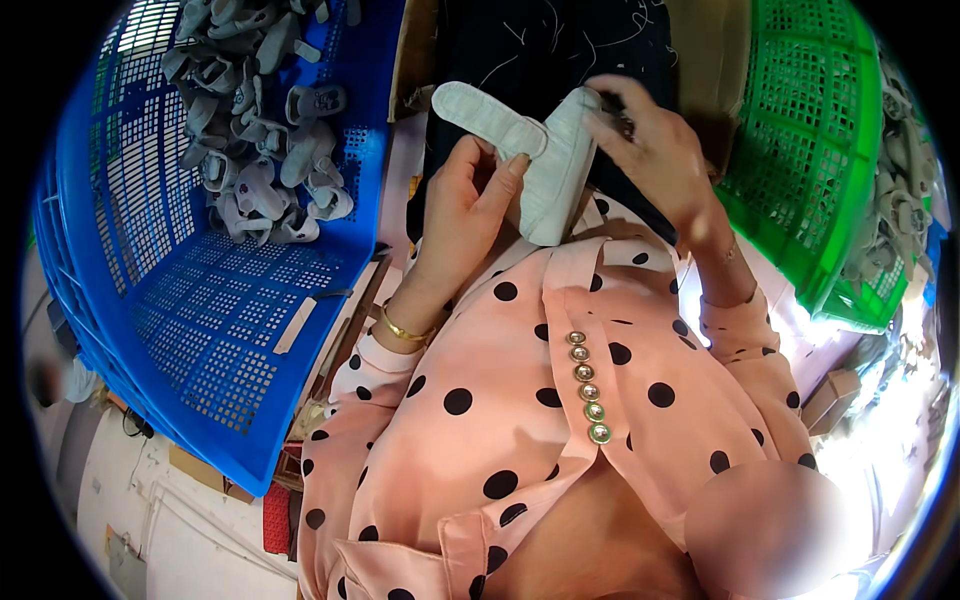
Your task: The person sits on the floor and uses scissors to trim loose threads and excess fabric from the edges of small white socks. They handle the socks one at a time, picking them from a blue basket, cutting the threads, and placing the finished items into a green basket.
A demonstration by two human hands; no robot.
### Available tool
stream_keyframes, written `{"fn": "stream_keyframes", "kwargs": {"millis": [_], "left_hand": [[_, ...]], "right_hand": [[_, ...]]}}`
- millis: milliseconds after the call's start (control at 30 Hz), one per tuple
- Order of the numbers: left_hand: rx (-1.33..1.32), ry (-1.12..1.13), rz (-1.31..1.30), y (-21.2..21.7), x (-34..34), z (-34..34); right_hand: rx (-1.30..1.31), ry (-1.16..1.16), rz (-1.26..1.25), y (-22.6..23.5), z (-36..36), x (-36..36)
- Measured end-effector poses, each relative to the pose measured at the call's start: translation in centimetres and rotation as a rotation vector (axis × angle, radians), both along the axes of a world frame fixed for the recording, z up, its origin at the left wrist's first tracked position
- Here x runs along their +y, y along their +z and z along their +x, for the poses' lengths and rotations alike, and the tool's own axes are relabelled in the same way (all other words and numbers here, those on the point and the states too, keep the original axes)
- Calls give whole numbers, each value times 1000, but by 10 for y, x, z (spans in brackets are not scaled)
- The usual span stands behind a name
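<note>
We are looking at a pale strapped piece (558, 190) at the upper centre of the frame, where the left hand (468, 200) is pinching it between thumb and fingers near the base of its strap (485, 113). The right hand (665, 150) is hovering at or just beside the panel's upper end, right of centre; we are finding its fingers too blurred to tell whether they are gripping the edge. As we are judging it, the main risk is coming from the left pinch: since it is bearing on one small spot, a tug from the right could be twisting the panel or slipping it free. Loose threads (590, 40) are lying across the dark lap (560, 65) at the top of the frame, and one could be catching on the piece. We are also puzzling over a dark shape (622, 122) among the right fingers; were it sharp, it could be nicking the panel. The panel's far face is staying hidden, the left fingertips are disappearing behind the strap, and the blue basket (265, 455) and green basket (835, 190) are running out of view at the top.
</note>
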State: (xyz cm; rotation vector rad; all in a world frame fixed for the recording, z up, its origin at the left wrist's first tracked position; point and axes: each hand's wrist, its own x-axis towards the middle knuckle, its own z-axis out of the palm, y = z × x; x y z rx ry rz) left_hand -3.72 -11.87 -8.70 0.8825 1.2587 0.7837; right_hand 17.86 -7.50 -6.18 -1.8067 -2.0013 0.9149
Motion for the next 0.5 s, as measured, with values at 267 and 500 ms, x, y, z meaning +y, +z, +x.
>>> {"fn": "stream_keyframes", "kwargs": {"millis": [267,500], "left_hand": [[838,-245,905,13,26,1],[728,-451,1024,6,50,1]], "right_hand": [[7,61,-9,-20,1,-1],[-56,118,109,-32,4,-2]]}}
